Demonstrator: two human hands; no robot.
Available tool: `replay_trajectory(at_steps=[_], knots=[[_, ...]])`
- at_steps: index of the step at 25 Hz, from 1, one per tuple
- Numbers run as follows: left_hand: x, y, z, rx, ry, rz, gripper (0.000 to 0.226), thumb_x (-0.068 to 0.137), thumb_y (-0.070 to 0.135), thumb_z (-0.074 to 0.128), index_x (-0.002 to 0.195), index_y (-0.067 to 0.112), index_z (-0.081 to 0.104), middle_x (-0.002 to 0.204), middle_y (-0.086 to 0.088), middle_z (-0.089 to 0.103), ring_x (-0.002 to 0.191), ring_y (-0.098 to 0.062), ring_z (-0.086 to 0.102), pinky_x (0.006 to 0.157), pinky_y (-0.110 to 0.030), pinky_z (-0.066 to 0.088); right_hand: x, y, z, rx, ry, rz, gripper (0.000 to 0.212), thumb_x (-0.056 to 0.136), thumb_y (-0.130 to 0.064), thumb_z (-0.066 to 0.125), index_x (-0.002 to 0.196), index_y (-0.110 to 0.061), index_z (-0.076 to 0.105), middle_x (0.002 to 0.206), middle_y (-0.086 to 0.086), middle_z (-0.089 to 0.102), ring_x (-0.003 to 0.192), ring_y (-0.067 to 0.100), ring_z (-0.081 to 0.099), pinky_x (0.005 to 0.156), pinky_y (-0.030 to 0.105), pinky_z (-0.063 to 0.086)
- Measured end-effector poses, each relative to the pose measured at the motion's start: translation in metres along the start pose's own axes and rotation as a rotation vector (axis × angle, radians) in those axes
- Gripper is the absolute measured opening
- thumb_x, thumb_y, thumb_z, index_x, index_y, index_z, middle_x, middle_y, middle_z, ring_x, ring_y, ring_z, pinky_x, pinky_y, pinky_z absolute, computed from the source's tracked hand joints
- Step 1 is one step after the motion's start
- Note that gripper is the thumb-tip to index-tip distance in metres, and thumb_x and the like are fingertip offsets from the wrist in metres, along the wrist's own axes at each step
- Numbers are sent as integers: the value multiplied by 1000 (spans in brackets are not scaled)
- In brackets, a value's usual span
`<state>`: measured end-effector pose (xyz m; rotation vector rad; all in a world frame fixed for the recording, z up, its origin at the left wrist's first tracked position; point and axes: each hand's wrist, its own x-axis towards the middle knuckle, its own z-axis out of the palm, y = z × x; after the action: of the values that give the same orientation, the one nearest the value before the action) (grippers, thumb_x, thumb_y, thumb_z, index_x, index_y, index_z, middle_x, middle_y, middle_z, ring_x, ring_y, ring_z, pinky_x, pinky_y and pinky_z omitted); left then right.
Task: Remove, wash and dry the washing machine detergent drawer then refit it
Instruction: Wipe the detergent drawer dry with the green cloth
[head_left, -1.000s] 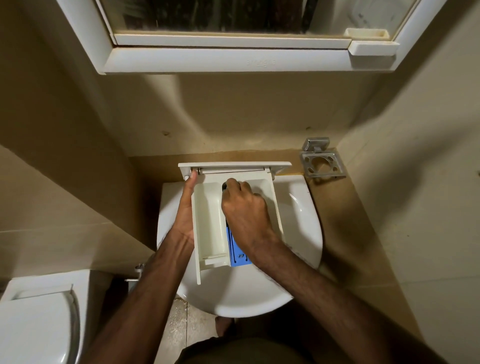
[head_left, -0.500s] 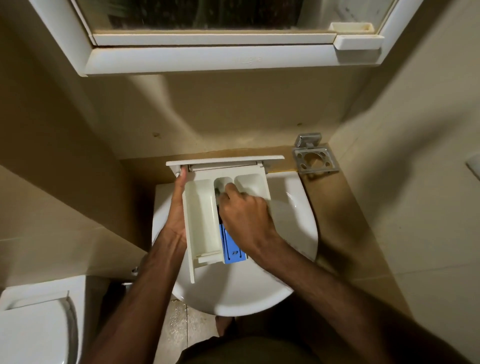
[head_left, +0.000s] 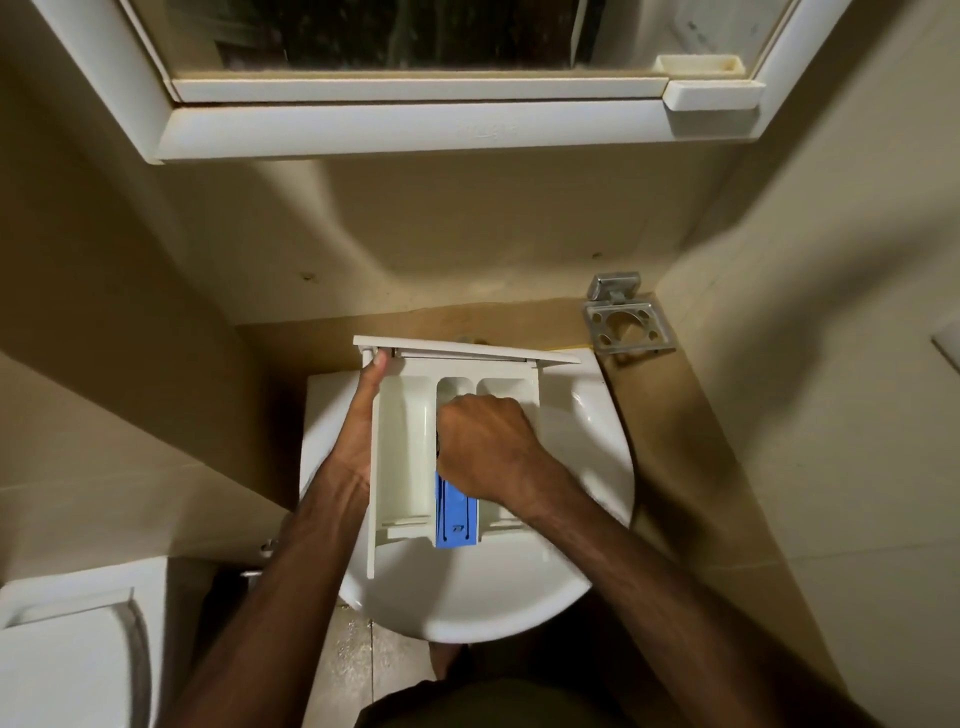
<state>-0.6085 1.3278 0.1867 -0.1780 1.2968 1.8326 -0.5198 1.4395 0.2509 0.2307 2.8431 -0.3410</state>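
While the left hand (head_left: 363, 415) grips the drawer (head_left: 402, 452), the right hand (head_left: 483, 447) curls inside.

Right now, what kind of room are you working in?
Most likely a small bathroom. The drawer is held over a white washbasin, a mirrored wall cabinet hangs above it, and a toilet stands at the lower left.

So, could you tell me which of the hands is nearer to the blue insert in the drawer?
Right. The right hand is directly over the blue insert; the left hand grips the drawer's outer left wall.
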Motion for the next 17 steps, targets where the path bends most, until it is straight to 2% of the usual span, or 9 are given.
replay_trajectory(at_steps=[1,2,5,8,10,12,15,17], knots=[[4,-3,0,-31,-23,3,68,88,74,46,92,18,84,81,-6,76,69,-20,74,67,-28,61,1,4,0,17,-31,-25,36,88,-2,56,63,-17,35,67,-1,42,66,26,50,68,34,35],[0,-2,4,-54,-50,7,68,92,71,40,84,19,84,78,-5,77,65,-19,74,62,-25,60,1,10,-3,53,-52,-41,36,89,-3,55,63,-16,35,65,-1,41,66,27,48,66,34,35],[5,-6,5,-90,-51,14,70,94,69,33,84,21,84,81,-2,77,69,-16,74,65,-24,58,-5,27,-6,184,-12,-81,32,97,-8,53,65,-11,49,68,0,48,74,29,54,66,35,41],[6,-5,7,-139,-95,-33,71,92,73,38,88,18,82,79,-4,73,67,-17,69,62,-25,57,-19,34,4,331,116,-125,33,105,-17,51,74,-11,57,78,-7,47,79,20,53,71,35,42],[3,-2,7,-184,-156,-40,77,92,77,35,98,15,81,90,-7,74,78,-19,70,73,-30,57,-26,36,5,581,284,-100,28,106,-19,52,81,-10,61,84,-6,49,78,19,58,70,39,52],[4,-1,1,-181,-139,-7,75,92,76,38,110,15,79,108,-10,74,94,-24,72,89,-37,54,-33,44,0,758,477,-11,22,104,-22,56,92,-8,68,91,-4,55,80,17,63,67,42,57],[7,1,-11,-171,-63,45,63,85,74,52,107,22,80,106,-5,74,94,-24,71,90,-40,54,-46,63,-8,539,747,77,16,101,-20,62,98,-9,73,94,-5,51,78,8,52,66,33,49],[8,1,-17,-189,-56,46,63,82,74,56,113,23,77,110,-4,71,99,-25,68,92,-40,53,-53,65,-6,403,747,57,16,102,-18,61,105,-8,73,106,-2,50,84,10,54,68,37,53]])
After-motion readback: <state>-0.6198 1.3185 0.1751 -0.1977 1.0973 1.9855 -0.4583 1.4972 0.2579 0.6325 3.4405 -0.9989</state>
